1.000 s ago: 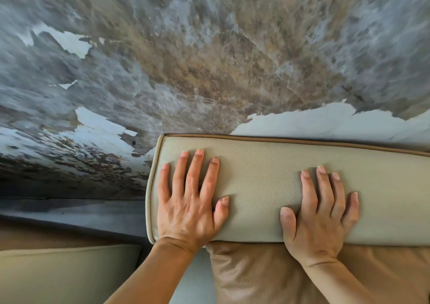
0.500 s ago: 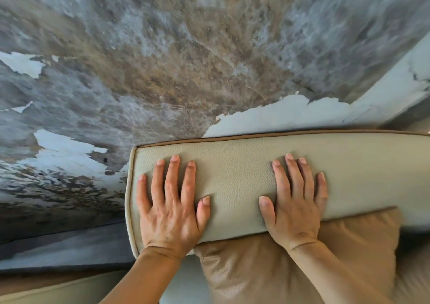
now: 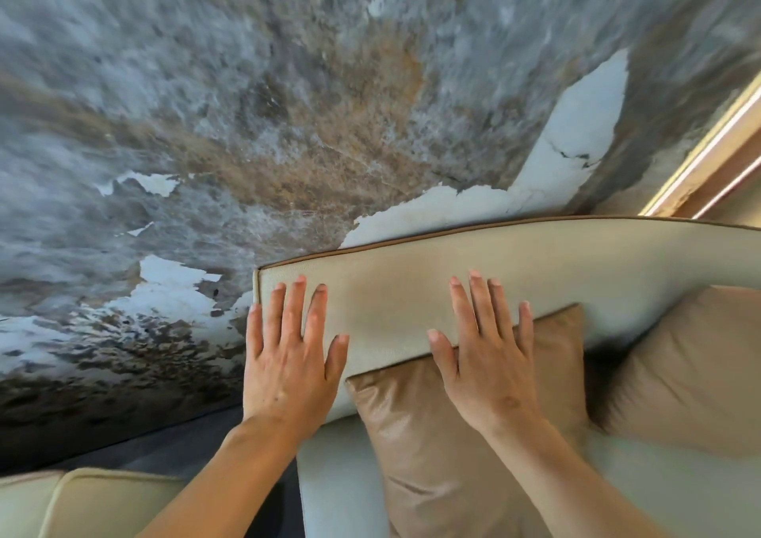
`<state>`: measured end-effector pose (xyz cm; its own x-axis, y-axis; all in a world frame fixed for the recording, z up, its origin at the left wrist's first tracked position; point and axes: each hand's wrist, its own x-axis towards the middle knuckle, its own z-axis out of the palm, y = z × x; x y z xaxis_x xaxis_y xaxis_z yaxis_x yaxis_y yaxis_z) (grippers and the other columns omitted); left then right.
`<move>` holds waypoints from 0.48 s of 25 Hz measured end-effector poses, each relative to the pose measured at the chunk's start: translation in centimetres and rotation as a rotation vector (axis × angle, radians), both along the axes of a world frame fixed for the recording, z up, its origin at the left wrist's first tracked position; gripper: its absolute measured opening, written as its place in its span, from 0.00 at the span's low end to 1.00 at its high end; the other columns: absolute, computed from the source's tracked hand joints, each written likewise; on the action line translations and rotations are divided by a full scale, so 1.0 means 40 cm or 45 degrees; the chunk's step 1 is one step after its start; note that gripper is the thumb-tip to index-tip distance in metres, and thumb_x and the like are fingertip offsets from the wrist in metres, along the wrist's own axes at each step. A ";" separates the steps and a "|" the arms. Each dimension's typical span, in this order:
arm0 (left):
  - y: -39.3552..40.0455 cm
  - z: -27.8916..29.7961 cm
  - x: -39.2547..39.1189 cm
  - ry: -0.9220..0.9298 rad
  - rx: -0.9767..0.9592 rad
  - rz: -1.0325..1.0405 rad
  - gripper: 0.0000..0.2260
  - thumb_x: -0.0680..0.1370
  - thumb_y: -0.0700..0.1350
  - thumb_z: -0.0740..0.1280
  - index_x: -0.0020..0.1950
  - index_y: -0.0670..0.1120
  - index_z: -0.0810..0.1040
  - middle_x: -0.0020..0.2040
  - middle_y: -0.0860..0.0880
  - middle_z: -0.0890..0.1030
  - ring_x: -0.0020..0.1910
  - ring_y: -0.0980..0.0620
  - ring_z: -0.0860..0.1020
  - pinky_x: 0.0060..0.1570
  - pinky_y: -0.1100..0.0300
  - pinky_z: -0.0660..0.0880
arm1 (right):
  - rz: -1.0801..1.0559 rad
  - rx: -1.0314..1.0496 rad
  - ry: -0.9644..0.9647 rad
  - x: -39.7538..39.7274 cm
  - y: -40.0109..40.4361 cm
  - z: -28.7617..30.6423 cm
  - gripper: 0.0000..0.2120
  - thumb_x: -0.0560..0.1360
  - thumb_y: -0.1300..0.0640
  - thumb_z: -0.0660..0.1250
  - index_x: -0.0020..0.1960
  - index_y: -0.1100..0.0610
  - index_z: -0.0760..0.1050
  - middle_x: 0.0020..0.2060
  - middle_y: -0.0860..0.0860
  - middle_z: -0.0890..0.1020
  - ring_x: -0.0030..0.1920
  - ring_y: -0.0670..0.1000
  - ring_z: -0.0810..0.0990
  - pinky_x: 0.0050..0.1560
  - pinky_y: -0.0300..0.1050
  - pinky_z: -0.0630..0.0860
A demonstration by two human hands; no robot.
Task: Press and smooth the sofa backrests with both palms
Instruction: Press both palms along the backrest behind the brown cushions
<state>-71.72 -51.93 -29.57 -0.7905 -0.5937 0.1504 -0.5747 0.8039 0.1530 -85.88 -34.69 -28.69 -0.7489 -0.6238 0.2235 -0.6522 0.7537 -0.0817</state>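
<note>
Palms flat on pale leather — from my remote seat I see both hands spread open, fingers splayed, gripping nothing. My left hand (image 3: 290,362) lies at the near end of the cream backrest (image 3: 412,290), its little finger right at the piped left edge. My right hand (image 3: 488,362) lies further along the same cushion, its heel overlapping the top of a tan pillow (image 3: 444,455) that leans against the backrest's front.

The backrest's long axis runs left to right across the view, rising slightly toward the far right, where most of its unsmoothed length extends past a second tan pillow (image 3: 679,373). I judge the right hand the nearer one to lead any sweep that way — the left sits at the end, with only the peeling wall (image 3: 288,126) beyond. Motion blur softens the far end, so I cannot tell its condition.
</note>
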 end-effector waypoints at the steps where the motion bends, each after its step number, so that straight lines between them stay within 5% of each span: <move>1: 0.014 0.033 0.023 0.021 -0.013 -0.008 0.30 0.80 0.59 0.46 0.78 0.45 0.56 0.78 0.41 0.56 0.77 0.41 0.51 0.74 0.39 0.50 | -0.001 -0.021 0.027 0.020 0.013 0.036 0.30 0.79 0.40 0.47 0.78 0.51 0.52 0.78 0.53 0.57 0.77 0.55 0.53 0.75 0.61 0.47; 5: 0.089 0.185 0.124 0.095 -0.107 0.001 0.29 0.80 0.58 0.48 0.77 0.44 0.58 0.77 0.41 0.59 0.77 0.41 0.55 0.73 0.39 0.51 | 0.019 -0.086 0.151 0.103 0.090 0.197 0.30 0.78 0.40 0.48 0.77 0.53 0.55 0.77 0.55 0.61 0.76 0.57 0.59 0.72 0.63 0.51; 12: 0.339 0.514 0.387 0.287 -0.282 0.062 0.28 0.79 0.57 0.52 0.75 0.44 0.62 0.76 0.41 0.63 0.76 0.41 0.57 0.72 0.38 0.53 | 0.095 -0.275 0.270 0.325 0.318 0.531 0.32 0.78 0.40 0.47 0.78 0.53 0.52 0.78 0.54 0.56 0.77 0.56 0.53 0.73 0.65 0.50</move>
<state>-56.24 -38.35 -8.99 -0.6942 -0.5633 0.4481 -0.5848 0.8043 0.1052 -72.89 -21.97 -7.44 -0.6255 -0.5964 0.5031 -0.7246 0.6831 -0.0911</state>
